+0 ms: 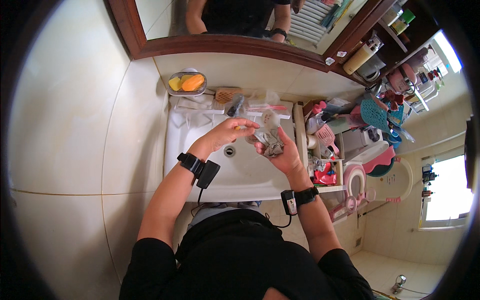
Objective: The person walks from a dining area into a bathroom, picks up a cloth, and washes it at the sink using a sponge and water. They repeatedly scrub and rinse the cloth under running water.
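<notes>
Over the white sink basin [247, 176], my right hand [283, 152] holds a crumpled grey cloth [272, 142]. A small round translucent item [270, 119] with pinkish marks stands up just beyond the cloth; whether it is held cannot be told. My left hand [228, 133] is beside the cloth, its fingers pointing towards it, with a small orange thing [237, 128] showing at the fingers. Whether the left fingertips touch the cloth is unclear. The drain [229, 151] lies below the left hand. The faucet [235, 105] is behind both hands, partly blurred.
A soap dish [187, 92] with yellow and orange soaps is at the back left. Behind the basin are an orange-brown sponge [228, 95] and a pink comb [270, 107]. An open drawer [340, 176] full of small items adjoins the basin's right side. A wood-framed mirror [232, 45] hangs above.
</notes>
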A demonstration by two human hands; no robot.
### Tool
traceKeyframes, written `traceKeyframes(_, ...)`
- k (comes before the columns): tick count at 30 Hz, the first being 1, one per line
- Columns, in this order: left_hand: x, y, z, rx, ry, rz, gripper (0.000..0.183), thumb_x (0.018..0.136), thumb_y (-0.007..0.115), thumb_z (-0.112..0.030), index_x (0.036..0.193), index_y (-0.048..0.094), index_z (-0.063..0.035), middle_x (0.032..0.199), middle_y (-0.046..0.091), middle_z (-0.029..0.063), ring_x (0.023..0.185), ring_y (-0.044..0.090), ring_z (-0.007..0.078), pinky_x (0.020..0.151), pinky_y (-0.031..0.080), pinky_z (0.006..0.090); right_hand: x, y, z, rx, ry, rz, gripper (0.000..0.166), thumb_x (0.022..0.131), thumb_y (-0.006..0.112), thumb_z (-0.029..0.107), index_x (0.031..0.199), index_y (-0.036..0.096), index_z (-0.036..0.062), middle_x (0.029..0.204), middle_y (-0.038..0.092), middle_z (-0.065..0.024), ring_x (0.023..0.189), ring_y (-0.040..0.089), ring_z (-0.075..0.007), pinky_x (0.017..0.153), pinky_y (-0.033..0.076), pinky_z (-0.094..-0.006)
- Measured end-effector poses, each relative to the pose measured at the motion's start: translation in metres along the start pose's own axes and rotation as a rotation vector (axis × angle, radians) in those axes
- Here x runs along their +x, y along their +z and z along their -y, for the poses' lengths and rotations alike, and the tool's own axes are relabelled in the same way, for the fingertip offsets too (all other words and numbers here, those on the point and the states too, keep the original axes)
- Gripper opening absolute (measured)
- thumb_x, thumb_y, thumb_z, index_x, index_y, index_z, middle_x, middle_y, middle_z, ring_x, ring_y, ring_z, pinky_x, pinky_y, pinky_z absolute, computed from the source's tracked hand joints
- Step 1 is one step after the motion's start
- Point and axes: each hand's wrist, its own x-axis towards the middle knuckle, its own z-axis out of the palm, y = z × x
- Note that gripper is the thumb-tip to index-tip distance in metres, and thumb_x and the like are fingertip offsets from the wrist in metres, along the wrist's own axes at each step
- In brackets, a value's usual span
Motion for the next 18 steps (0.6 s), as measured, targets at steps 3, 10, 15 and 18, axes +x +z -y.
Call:
traceKeyframes(3,0.006,0.001,0.011,0.225,0.182,0.015,0.020,0.088,0.064,-0.025,0.095,0.063,-0.0066,0.081,0.053,-0.0059,0.067,0.040,0.0047,0.061,0.035,0.0215,0.000,0.001,0.002,-0.062,0.031,-0.001,0.057,0.099,0.031,0.044,0.133,0.038,-0.0007,0.121,0.055,-0.0240,0.095,0.060,-0.0359,0.086,0.048,-0.0453)
traceKeyframes(10,0.026,-0.007,0.013,0.119,0.192,-0.104,0.020,0.089,0.061,-0.018,0.104,0.056,-0.0050,0.094,0.057,-0.0016,0.090,0.050,0.0077,0.080,0.041,0.0243,-0.008,-0.001,0.018,-0.304,0.109,0.034,0.047,0.098,0.034,0.032,0.132,0.040,0.0004,0.106,0.062,-0.0235,0.085,0.064,-0.0314,0.078,0.051,-0.0425)
traceKeyframes(15,0.030,-0.010,0.004,0.311,0.117,0.045,0.023,0.089,0.061,-0.021,0.104,0.060,-0.0030,0.086,0.056,-0.0019,0.083,0.050,0.0079,0.074,0.041,0.0242,-0.005,-0.013,0.025,-0.496,0.119,0.041,0.035,0.095,0.041,0.020,0.124,0.046,0.0014,0.099,0.064,-0.0206,0.080,0.063,-0.0249,0.070,0.052,-0.0350)
traceKeyframes(18,0.031,-0.013,-0.002,0.341,0.024,-0.011,0.022,0.090,0.060,-0.024,0.099,0.062,-0.0043,0.080,0.054,-0.0042,0.075,0.048,0.0061,0.066,0.040,0.0231,-0.003,-0.053,0.023,-0.263,0.081,-0.087,0.028,0.096,0.043,0.020,0.116,0.051,0.0027,0.099,0.064,-0.0177,0.079,0.062,-0.0232,0.070,0.052,-0.0316)
